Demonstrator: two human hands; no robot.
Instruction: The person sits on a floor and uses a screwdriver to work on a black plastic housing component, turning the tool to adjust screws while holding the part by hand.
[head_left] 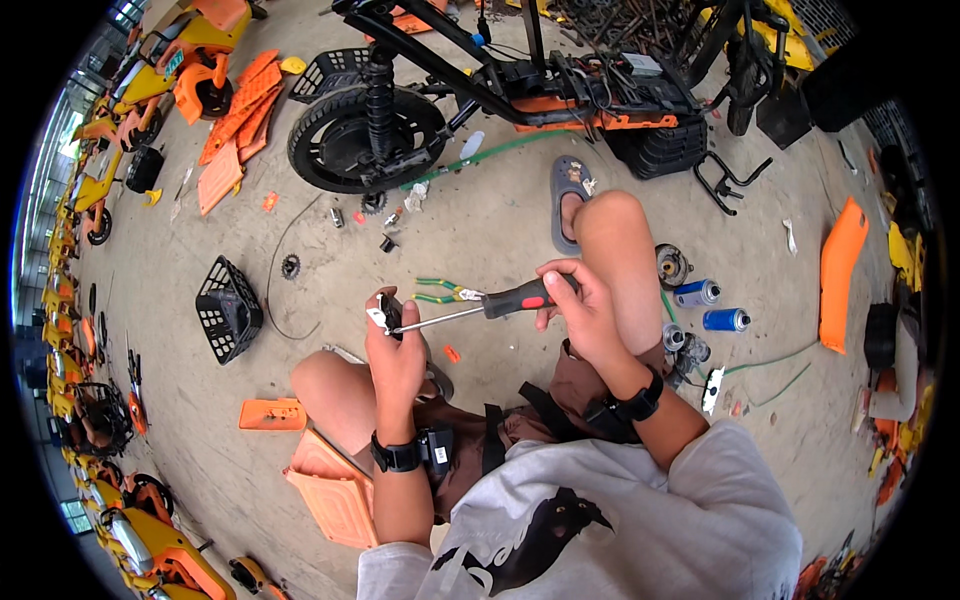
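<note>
My left hand [393, 350] grips a small black part [391, 313] with a pale metal piece on it, upright between fingers and thumb. In my right hand [575, 305] is a screwdriver [515, 300] with a black and red handle; its shaft runs leftward to the small part, its tip at or beside it. Green-and-yellow-handled pliers [438, 290] lie on the floor just beyond the screwdriver.
A stripped black scooter [368, 135] stands ahead. A black basket [228, 305] and sprocket [291, 266] lie left; blue spray cans [726, 320], metal parts [672, 266] and an orange panel [843, 275] lie right. Scooters [140, 85] line the left; more orange panels [330, 490] lie beside me.
</note>
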